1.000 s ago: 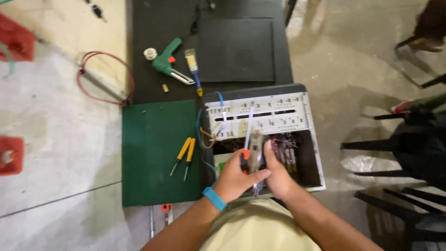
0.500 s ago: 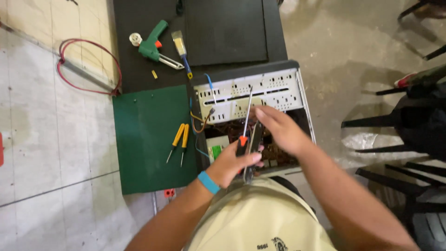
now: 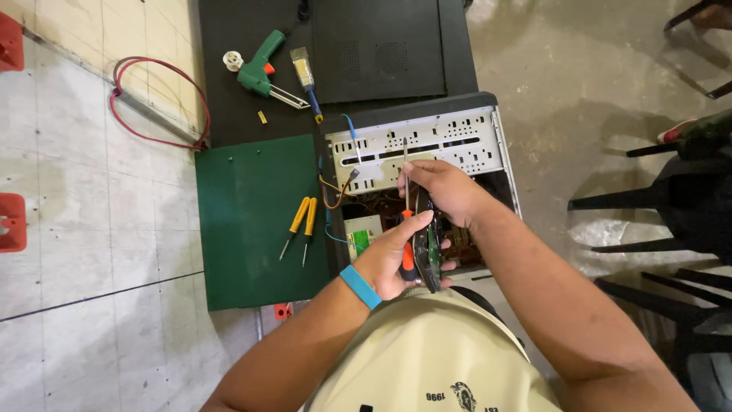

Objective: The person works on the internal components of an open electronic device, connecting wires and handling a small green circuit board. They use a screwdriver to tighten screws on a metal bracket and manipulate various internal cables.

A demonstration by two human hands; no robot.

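The left hand [image 3: 396, 259], with a blue wristband [image 3: 359, 286] on its wrist, is closed around two things at once: the orange and black handle of a screwdriver [image 3: 407, 229] and a dark circuit card [image 3: 427, 252] held on edge, its green side just showing. The screwdriver's thin shaft runs up toward 12 o'clock, past the fingers of the right hand [image 3: 442, 191], which is curled narrow with its fingertips pinched at the shaft and the top of the card. Both hands sit over the open computer case [image 3: 465, 137], whose perforated metal rear panel lies at 12 o'clock from them; inside, at 9 o'clock from the left hand, are a small green board [image 3: 363, 236] and loose orange and blue wires [image 3: 339, 191]. On the table at 9 o'clock from the case lies a green mat [image 3: 244, 244] carrying two yellow-handled screwdrivers [image 3: 301, 221] side by side. At 11 o'clock, on the black surface, rest a green glue gun [image 3: 259, 69] and, just beside it, a small brush [image 3: 305, 72]; a flat black side panel [image 3: 381, 49] lies at 12 o'clock. A red cable loop [image 3: 160, 107] lies on the tiled floor at 10 o'clock, and dark chair legs [image 3: 656, 206] stand at 3 o'clock.
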